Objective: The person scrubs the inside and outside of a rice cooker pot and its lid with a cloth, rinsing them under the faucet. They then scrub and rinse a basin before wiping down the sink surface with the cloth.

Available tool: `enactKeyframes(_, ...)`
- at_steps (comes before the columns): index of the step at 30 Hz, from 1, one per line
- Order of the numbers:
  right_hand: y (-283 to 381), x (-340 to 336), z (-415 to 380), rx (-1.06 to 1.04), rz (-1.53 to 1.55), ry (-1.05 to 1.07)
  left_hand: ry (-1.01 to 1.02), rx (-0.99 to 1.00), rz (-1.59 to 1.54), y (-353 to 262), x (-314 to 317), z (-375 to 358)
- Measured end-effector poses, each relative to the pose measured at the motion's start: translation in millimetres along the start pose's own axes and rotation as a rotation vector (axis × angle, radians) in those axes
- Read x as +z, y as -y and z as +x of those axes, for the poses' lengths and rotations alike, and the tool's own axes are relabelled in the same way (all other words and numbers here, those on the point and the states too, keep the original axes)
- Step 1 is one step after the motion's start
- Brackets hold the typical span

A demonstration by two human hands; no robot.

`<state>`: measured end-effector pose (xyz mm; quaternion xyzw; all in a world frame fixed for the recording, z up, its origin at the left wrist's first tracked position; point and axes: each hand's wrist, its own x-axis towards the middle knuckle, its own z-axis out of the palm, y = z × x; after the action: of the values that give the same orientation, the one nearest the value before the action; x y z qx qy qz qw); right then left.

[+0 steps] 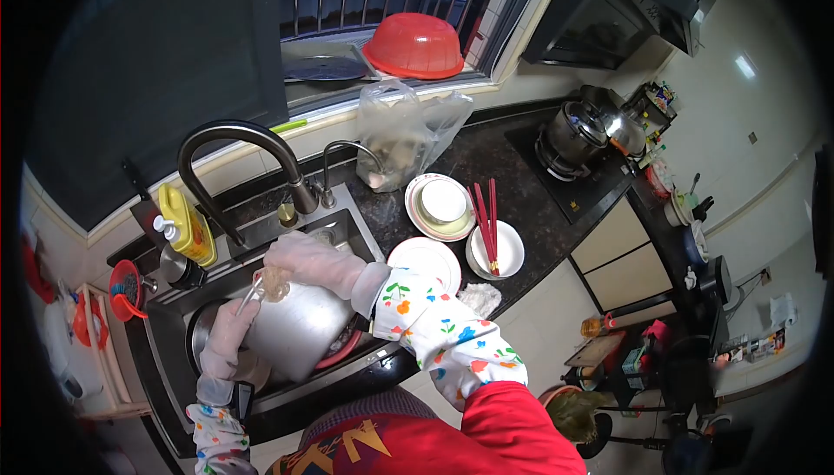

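The dark worktop (532, 204) is interrupted by a metal sink (361, 220), over which a large silver pot (300, 327) is held tilted on its side. The pot is pinched near its upper left end by the grip of the gloved left hand (228, 340). By the gloved right hand (317, 265), laid across the pot's upper side, a tan scrubber is clasped under the fingertips. To the right, a plate (426, 258) is set just beside a white bowl (511, 253), across which red chopsticks (493, 219) are rested. The small scrubber (275, 285) is pressed against the pot.
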<state>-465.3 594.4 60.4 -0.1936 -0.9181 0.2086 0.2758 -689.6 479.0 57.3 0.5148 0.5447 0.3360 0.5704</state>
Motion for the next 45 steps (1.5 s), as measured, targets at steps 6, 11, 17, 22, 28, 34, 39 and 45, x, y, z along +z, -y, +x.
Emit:
enactKeyframes(6, -2, 9, 2, 0.037, -0.069, 0.013, -0.028, 0.004, -0.069, -11, 8, -7)
enactKeyframes(11, -9, 14, 0, -0.080, -0.063, -0.113, 0.024, 0.018, 0.013, -22, 3, -12)
enactKeyframes(17, 17, -19, -5, 0.287, 0.839, -0.231, -0.312, 0.078, 0.064, 10, -1, -18)
enactKeyframes(22, 34, -33, -25, 0.674, 0.454, -0.234, -0.031, -0.045, -0.080, 3, -19, -4)
enactKeyframes(28, 62, 33, -40, 0.275, -0.313, -0.054, -0.128, -0.064, -0.130, 23, -22, 7)
enactKeyframes(34, 97, 46, 18, 0.173, -0.356, 0.295, -0.114, 0.034, -0.100, 35, -25, 9)
enactKeyframes(39, -2, 8, -24, 0.717, 1.333, -0.130, -0.149, -0.067, -0.206, 53, -31, 8)
enactKeyframes(45, 5, 27, -35, 0.522, 0.138, -0.240, -0.171, -0.040, -0.060, 49, -30, 9)
